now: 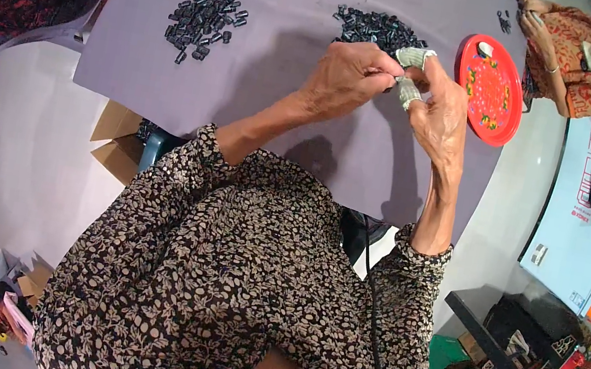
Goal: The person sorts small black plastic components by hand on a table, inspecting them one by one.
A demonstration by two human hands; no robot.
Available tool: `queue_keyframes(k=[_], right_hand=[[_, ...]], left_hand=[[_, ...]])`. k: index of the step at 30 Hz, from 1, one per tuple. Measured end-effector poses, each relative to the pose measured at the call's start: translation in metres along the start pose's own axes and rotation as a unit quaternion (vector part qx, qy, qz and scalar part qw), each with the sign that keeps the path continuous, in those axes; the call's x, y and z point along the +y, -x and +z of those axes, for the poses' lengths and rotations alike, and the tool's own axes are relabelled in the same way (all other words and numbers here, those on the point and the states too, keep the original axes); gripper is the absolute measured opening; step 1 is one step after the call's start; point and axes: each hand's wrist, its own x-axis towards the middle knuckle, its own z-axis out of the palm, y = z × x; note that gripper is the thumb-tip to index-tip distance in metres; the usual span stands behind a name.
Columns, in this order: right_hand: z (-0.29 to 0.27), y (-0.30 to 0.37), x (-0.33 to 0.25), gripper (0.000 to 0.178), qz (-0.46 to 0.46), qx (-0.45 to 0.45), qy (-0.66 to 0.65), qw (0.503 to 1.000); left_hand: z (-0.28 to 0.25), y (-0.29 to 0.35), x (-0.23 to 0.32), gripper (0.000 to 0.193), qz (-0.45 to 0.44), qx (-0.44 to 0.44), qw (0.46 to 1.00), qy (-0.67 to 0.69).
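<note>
Head view: small piece (397, 78), mostly hidden, between my fingertips over grey table (128, 60). Left hand (349, 79) pinches it; right hand (440, 115) curled close, can't tell whether gripping. Pale finger wraps (407, 92) may dull feel; piece could slip into black pile (377, 28) just beyond.

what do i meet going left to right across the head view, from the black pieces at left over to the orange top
left pile of small black pieces → left hand → right hand → red tray → co-worker's orange patterned top
</note>
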Motion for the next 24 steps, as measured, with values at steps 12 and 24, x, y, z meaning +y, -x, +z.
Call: queue_keyframes(k=[12, 24], right_hand=[[-0.011, -0.002, 0.025, 0.03, 0.091, 0.088, -0.206, 0.97], [0.029, 0.012, 0.051, 0.016, 0.114, 0.042, -0.112, 0.986]], left_hand=[[-0.027, -0.019, 0.003, 0.016, -0.112, 0.001, 0.95, 0.293], [-0.047, -0.033, 0.019, 0.026, -0.142, 0.048, 0.917, 0.37]])
